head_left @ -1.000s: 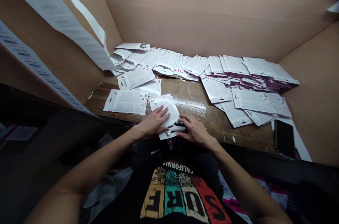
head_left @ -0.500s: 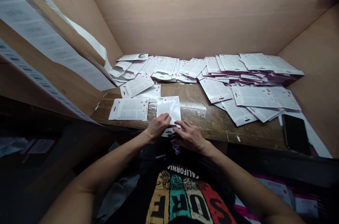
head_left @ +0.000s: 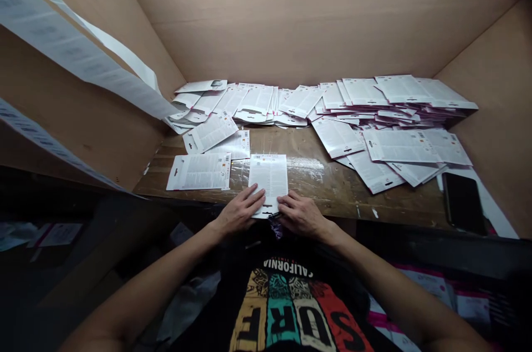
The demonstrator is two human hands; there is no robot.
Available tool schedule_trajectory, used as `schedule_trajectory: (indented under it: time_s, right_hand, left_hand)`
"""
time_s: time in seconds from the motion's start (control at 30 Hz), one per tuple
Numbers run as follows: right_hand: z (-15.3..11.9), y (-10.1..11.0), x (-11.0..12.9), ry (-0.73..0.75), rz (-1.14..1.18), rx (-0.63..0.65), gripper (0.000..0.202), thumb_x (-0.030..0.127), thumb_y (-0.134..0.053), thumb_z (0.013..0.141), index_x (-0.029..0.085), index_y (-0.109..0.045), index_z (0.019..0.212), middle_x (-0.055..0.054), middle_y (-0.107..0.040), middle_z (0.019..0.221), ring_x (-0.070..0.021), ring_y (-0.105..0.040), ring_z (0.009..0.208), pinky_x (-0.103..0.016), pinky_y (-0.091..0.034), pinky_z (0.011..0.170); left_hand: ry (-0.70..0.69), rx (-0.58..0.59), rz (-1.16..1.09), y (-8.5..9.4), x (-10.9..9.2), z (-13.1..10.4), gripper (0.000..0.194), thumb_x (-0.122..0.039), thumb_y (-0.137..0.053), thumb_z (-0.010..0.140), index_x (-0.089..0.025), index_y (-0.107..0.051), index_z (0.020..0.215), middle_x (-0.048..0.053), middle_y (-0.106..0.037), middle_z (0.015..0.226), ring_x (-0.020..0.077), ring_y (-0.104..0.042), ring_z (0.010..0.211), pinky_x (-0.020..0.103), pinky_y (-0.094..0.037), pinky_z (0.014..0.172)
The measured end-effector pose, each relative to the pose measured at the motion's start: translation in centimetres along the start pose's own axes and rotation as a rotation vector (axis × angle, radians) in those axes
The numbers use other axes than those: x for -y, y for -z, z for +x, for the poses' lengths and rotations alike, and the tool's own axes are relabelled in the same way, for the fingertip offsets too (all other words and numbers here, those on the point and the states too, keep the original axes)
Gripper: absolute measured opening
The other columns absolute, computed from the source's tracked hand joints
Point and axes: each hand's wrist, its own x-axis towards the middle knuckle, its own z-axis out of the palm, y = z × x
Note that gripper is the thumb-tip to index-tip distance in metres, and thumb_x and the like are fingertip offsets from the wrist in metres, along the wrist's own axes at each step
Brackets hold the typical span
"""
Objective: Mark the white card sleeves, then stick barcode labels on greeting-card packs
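Note:
A white printed packet with a dark hang slot lies upright on the wooden bench in front of me. My left hand rests on its lower left edge, fingers stretched out flat. At the lower right edge, the fingers of my right hand are curled in. Something thin and dark pokes out from under them; its kind is too small to tell. Left of the packet, another packet lies sideways, with two more packets overlapping behind it.
A row of stacked packets runs along the back wall. Loose packets overlap on the right, near a black phone. Label strips hang at the left. Wooden panels enclose the bench.
My left hand has gone from bent fingers on the packet to lying flat at its edge. My right hand has shifted slightly down and right. The packet now looks flatter, its print visible.

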Motion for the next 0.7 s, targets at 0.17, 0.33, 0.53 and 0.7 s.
schedule_trajectory:
  time_s: [0.17,0.33,0.53,0.7]
  right_hand:
    - [1.4,0.8,1.0,-0.263,0.086,-0.012,0.004,0.022,-0.068,0.099,0.021,-0.069,0.096,-0.007,-0.071,0.102,-0.0247,-0.06,0.102,-0.033,-0.049,0.083]
    - [0.7,1.0,1.2,-0.21,0.134,-0.013,0.007,0.02,-0.069,0.098,0.023,-0.071,0.103,-0.008,-0.07,0.117,-0.0248,-0.058,0.107,-0.033,-0.049,0.082]
    - [0.0,0.7,1.2,-0.155,0.083,0.032,0.003,0.022,-0.068,0.097,0.023,-0.069,0.1,-0.009,-0.07,0.119,-0.0263,-0.059,0.109,-0.034,-0.049,0.084]
    - [2.0,0.3,1.8,-0.579,-0.028,-0.012,0.004,0.019,-0.066,0.096,0.021,-0.065,0.1,-0.009,-0.071,0.1,-0.0256,-0.065,0.09,-0.032,-0.043,0.068]
  left_hand:
    - [0.177,-0.234,-0.211,-1.1,-0.1,0.8,0.041,-0.03,-0.056,0.108,-0.02,-0.061,0.147,0.013,-0.07,0.145,0.031,-0.055,0.148,0.055,-0.053,0.118]
    - [0.175,-0.21,-0.308,-0.3,0.0,0.6,0.015,-0.031,-0.068,0.102,-0.02,-0.073,0.112,0.012,-0.072,0.143,0.0289,-0.054,0.15,0.052,-0.05,0.12]
    - [0.121,-0.177,-0.264,-0.7,0.2,0.3,0.01,-0.029,-0.069,0.102,-0.021,-0.073,0.1,0.012,-0.073,0.141,0.031,-0.049,0.153,0.055,-0.049,0.121]
    - [0.256,-0.239,-0.169,-0.9,0.3,1.5,0.035,-0.028,-0.053,0.109,-0.021,-0.066,0.141,0.014,-0.073,0.138,0.0281,-0.065,0.134,0.049,-0.056,0.11]
